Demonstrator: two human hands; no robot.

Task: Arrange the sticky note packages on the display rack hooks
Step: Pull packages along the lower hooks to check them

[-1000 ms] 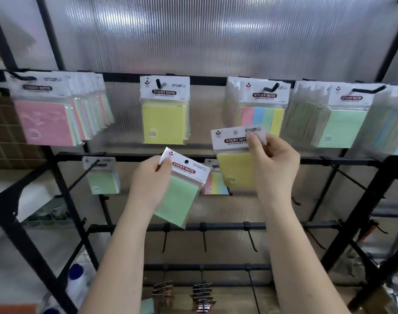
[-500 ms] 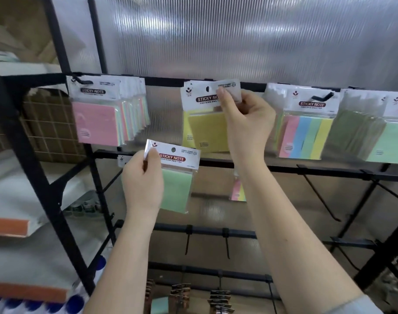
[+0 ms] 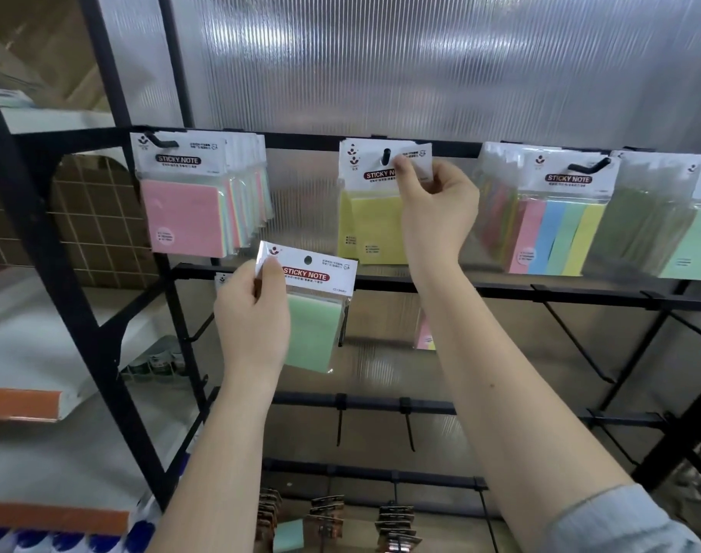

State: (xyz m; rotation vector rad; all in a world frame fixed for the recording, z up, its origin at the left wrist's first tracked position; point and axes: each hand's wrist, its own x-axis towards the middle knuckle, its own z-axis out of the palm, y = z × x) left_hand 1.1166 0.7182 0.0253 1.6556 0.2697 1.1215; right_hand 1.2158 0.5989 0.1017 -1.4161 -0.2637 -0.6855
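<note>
On the top bar of the black rack point(image 3: 41, 249), at the far left, a thick row of packs hangs on one hook, and the front one is the pink pack point(image 3: 183, 193). Lower and a little to the right, the left hand point(image 3: 253, 317) pinches the white header card of a green pack point(image 3: 314, 309) at its left corner, thumb in front and the other fingers curled behind. This pack is tilted, it is on no hook, and it is in front of the second bar. Behind the hand, a small part of another white card shows on that bar.

In the middle of the top bar, the yellow pack point(image 3: 374, 229) hangs with the black hook point(image 3: 387, 156) passing through the hole of its card. The right hand point(image 3: 436, 209) grips this card at the right side, with the thumb on the printed front. Another yellow pack is just behind it.

To the right hangs the striped pack point(image 3: 556, 237), with pink, blue, green and yellow strips, on its own hook. At the right edge there are light green packs point(image 3: 688, 249). The lower bars carry bare hooks.
</note>
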